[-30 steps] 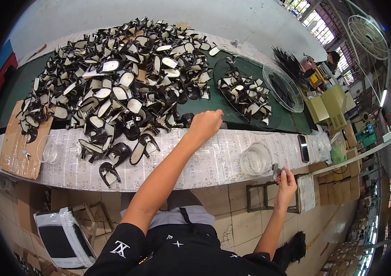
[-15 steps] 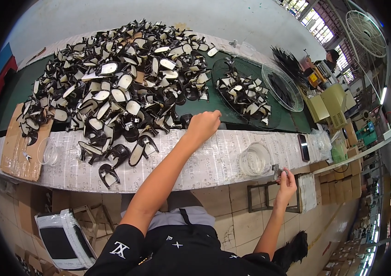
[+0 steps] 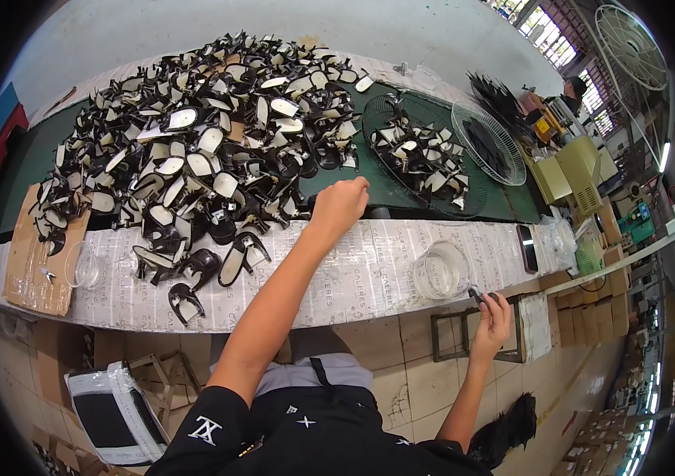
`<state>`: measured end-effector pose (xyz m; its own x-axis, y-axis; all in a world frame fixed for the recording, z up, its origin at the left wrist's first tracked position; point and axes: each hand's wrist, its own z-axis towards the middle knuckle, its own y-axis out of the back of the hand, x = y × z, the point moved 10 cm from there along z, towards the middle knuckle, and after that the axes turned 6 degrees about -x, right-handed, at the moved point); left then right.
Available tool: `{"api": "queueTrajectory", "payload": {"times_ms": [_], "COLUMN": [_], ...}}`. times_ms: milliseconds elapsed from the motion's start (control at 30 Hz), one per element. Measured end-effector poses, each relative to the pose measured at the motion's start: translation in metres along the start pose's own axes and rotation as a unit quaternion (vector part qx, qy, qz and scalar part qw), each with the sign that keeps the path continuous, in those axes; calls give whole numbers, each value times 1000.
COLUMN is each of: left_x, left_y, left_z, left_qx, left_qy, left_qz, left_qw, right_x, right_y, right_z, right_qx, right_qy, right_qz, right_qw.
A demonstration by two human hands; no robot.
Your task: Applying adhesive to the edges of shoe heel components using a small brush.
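pinching a small dark piece [image 3: 475,295] between thumb and fingers, the right hand [image 3: 492,327] is closed on it at the front edge of the table [image 3: 353,274], just beside a clear round tub [image 3: 442,271]. the left hand [image 3: 340,206] is curled near the pile of black shoe parts [image 3: 202,163]; its inner side is hidden, so closure and contents cannot be determined. further right, a dark wire basket [image 3: 477,194] contains similar parts.
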<state>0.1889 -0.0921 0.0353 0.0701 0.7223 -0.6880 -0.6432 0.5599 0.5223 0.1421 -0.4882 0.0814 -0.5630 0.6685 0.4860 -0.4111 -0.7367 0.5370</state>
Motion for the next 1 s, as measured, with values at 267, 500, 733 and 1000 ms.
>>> {"api": "queueTrajectory", "payload": {"times_ms": [267,500,733,1000], "left_x": [31,56,42,12], "left_y": [32,21,11,26], "left_z": [-6,-10,-21,-8], "left_qx": [-24,148,200,91], "left_qy": [58,126,74,-9], "left_qz": [299,161,147,149], "left_qw": [952,968,966,985], "right_x": [18,58,81,72], "right_y": [28,62,-11,15], "right_z": [1,10,30,23], "right_qx": [-75,-257,-21,-93], "right_qy": [-6,23,56,10], "right_qz": [-37,72,-20,-3], "right_qw": [996,964,998,996]}}
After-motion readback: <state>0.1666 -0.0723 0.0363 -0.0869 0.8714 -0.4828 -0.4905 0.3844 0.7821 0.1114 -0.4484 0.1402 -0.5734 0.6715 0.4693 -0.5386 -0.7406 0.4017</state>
